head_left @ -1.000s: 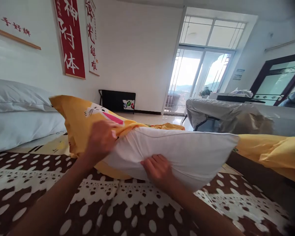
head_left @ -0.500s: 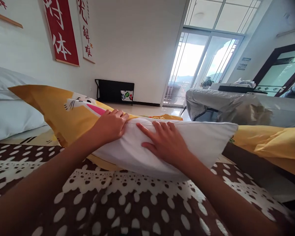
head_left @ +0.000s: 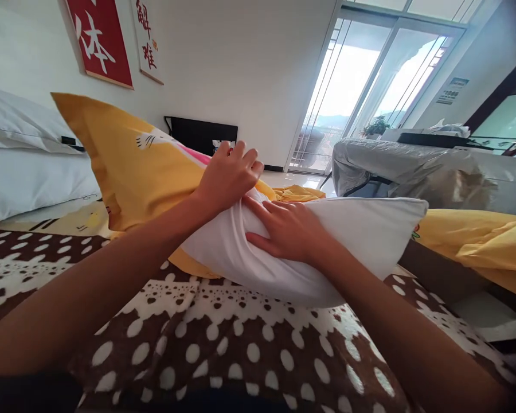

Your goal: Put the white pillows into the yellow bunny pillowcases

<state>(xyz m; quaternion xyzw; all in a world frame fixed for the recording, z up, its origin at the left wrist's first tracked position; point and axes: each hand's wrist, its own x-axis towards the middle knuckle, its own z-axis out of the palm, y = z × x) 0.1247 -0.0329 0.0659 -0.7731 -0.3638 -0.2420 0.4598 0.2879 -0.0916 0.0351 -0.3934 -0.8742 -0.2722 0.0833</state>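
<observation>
A white pillow (head_left: pixel 352 241) lies across a brown blanket with white dots (head_left: pixel 223 355), its left end inside a yellow pillowcase (head_left: pixel 141 166) printed with a cat. My left hand (head_left: pixel 230 178) is closed on the pillowcase's open edge where it meets the pillow, and that end is lifted. Just right of it, my right hand (head_left: pixel 290 232) lies flat on the white pillow with its fingers stretched out, pressing into it.
Two white pillows (head_left: pixel 21 166) are stacked at the left against the wall. More yellow fabric (head_left: pixel 477 241) lies at the right. A covered table (head_left: pixel 417 172) stands beyond, and a black rack (head_left: pixel 198 135) sits by the far wall near the glass balcony doors (head_left: pixel 361 86).
My left hand has risen, lifting the pillowcase end so the yellow corner stands higher. My right hand came from under the pillow's front edge onto its top and stays pressed there.
</observation>
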